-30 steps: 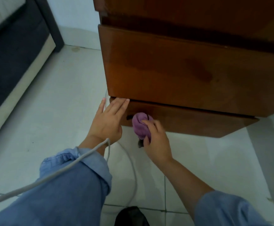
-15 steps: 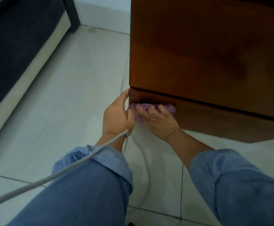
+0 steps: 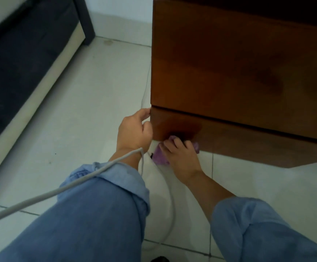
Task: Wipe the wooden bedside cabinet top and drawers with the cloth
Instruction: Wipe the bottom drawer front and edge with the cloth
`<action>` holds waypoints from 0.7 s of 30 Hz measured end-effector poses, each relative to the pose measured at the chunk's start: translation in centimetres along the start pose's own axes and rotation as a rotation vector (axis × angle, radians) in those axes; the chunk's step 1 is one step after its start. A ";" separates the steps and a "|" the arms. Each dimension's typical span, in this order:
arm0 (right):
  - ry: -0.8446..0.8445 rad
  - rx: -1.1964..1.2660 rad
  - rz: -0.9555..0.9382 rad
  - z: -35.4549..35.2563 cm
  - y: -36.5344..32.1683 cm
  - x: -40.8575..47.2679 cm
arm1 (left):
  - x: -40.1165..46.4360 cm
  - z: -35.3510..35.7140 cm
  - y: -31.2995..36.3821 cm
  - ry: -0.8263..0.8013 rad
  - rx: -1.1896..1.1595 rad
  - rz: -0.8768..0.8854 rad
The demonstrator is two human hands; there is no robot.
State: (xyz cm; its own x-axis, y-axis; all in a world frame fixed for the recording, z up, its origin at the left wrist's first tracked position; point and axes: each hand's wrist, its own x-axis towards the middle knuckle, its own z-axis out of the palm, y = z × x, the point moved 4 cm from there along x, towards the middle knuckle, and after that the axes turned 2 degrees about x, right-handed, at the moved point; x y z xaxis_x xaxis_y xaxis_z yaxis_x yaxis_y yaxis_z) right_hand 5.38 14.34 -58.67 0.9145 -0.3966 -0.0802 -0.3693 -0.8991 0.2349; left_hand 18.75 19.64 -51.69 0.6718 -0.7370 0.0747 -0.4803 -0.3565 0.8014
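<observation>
The purple cloth (image 3: 160, 155) is bunched against the bottom drawer (image 3: 229, 137) of the wooden cabinet (image 3: 229, 59), near its left corner. My right hand (image 3: 180, 156) grips it with curled fingers. My left hand (image 3: 134, 132) curls round the drawer's left edge. A grey cable (image 3: 59, 191) crosses my left sleeve (image 3: 101, 201) above the tiled floor (image 3: 89, 103).
</observation>
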 end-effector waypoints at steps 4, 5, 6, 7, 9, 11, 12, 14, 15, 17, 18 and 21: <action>0.452 0.012 0.026 -4.0 1.4 -0.9 | 0.5 -0.5 0.5 -0.019 -0.083 -0.067; 0.498 -0.021 0.041 -5.2 1.8 -0.5 | 0.4 -0.6 0.7 -0.018 -0.111 -0.082; 0.513 -0.050 0.045 -6.0 2.1 0.1 | 0.3 -0.6 0.7 -0.023 -0.128 -0.103; 0.502 -0.079 0.034 -6.5 2.4 0.7 | 0.3 -0.5 0.7 -0.030 -0.141 -0.121; 0.447 -0.154 -0.061 -6.5 2.8 1.6 | 0.5 -0.4 0.4 -0.047 -0.207 -0.171; 0.387 -0.250 -0.128 -5.9 2.8 2.1 | 0.8 -0.5 0.2 -0.038 -0.263 -0.196; 0.359 -0.282 -0.132 -5.4 2.8 2.3 | 0.9 -0.5 0.2 -0.024 -0.264 -0.200; 0.338 -0.325 -0.157 -4.0 2.1 3.2 | 0.7 -0.3 -0.2 0.009 -0.264 -0.206; 0.312 -0.357 -0.178 -3.1 1.8 3.5 | 0.6 -0.2 -0.2 0.019 -0.266 -0.205; 0.219 -0.432 -0.218 -1.2 1.4 3.9 | 0.4 0.2 -0.2 0.017 -0.266 -0.194; 0.175 -0.454 -0.234 -0.5 1.3 4.0 | 0.7 0.3 -0.1 0.028 -0.268 -0.189; -0.009 -0.456 -0.241 1.6 0.9 3.8 | 1.7 0.5 -0.8 0.091 -0.287 -0.206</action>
State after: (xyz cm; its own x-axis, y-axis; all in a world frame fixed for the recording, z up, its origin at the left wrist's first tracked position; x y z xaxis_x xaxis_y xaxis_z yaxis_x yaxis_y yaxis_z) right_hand 8.28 11.69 -60.28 0.9624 -0.1917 -0.1924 -0.0367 -0.7938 0.6071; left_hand 20.02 18.36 -52.46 0.7919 -0.6073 -0.0636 -0.1603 -0.3072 0.9381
